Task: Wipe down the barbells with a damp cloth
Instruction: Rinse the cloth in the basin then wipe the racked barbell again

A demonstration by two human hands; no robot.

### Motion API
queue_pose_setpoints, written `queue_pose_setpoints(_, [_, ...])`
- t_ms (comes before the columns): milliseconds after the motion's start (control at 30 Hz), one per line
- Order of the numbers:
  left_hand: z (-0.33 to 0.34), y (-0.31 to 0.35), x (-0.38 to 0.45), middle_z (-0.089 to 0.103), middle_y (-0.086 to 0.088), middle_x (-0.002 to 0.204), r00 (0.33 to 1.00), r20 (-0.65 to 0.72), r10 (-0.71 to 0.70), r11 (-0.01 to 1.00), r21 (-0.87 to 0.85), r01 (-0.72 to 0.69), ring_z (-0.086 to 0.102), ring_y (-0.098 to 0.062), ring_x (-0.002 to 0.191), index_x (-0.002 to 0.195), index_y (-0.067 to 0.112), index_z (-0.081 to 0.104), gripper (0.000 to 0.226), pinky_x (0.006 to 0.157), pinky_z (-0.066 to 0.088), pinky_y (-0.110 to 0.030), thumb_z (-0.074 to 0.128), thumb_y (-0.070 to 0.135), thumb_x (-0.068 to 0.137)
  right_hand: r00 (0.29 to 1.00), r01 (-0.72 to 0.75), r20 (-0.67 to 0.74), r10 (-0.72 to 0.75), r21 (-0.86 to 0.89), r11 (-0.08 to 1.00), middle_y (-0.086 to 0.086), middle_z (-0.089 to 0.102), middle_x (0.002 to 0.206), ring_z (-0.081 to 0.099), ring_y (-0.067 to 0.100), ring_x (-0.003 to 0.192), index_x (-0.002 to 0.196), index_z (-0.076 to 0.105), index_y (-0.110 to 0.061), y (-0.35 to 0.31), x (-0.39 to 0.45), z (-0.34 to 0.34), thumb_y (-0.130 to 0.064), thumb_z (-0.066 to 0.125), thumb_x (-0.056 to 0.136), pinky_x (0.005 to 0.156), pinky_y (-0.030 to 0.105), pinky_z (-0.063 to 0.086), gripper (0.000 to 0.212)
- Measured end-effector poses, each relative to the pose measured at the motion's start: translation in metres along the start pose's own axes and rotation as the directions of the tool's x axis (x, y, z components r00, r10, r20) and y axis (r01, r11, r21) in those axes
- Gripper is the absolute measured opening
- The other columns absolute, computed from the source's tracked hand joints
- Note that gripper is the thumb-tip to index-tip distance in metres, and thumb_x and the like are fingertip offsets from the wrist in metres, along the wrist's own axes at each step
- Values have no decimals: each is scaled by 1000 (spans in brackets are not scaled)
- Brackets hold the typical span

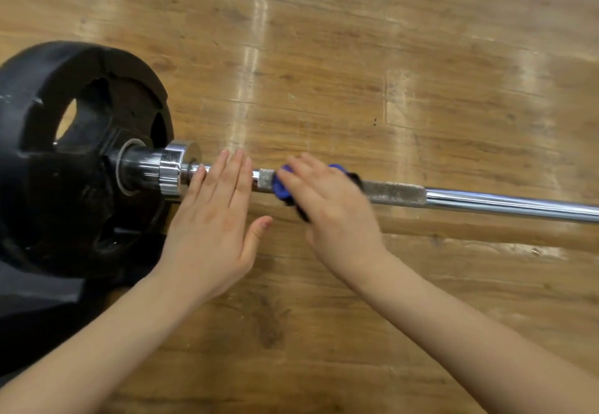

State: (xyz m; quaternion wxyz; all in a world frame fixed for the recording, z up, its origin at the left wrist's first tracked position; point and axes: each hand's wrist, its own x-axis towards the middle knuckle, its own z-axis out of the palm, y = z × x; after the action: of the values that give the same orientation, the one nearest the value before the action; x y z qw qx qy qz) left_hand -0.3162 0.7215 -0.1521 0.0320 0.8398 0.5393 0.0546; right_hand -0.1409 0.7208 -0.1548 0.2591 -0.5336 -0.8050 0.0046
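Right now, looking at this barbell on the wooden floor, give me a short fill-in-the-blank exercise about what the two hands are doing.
1. The crumpled blue cloth lies under the ____ hand.
2. The left hand rests on the chrome steel bar with its fingers ____.
3. The cloth sits on the bar's rough ____ section.
4. The black rubber weight plate is at the bar's ____ end in the view.

Missing words: right; straight; knurled; left

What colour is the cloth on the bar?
Blue, with a dark part, under the right hand; cloth shows in the head view.
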Motion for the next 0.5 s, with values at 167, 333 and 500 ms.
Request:
queue_pose_setpoints(167, [-2,-4,-1,31,-22,150,1000,7,3,1000,-31,-3,26,-31,140,142,-9,33,69,114,12,-40,25,42,97,998,12,60,-11,-16,1000,18,60,126,57,33,117,119,63,2,33,-29,-9,5,34,90,98,41,42,41])
queue_pose_setpoints(333, [3,1,0,31,-24,150,1000,-15,-21,999,-34,20,24,-34,141,142,-10,32,70,114,9,-42,26,42,96,964,-238,-140,226,-77,968,18,63,120,52,27,117,113,65,4,49,-54,-32,8,36,77,106,34,36,47])
queue_pose_setpoints(500, [5,9,0,31,-27,149,999,-20,-49,998,-40,49,23,-38,140,141,-12,30,66,113,8,-42,30,34,93,1000,-10,-29,11,43,999,19,62,122,54,33,119,115,65,3,-4,-14,2,-3,36,93,104,43,37,37])
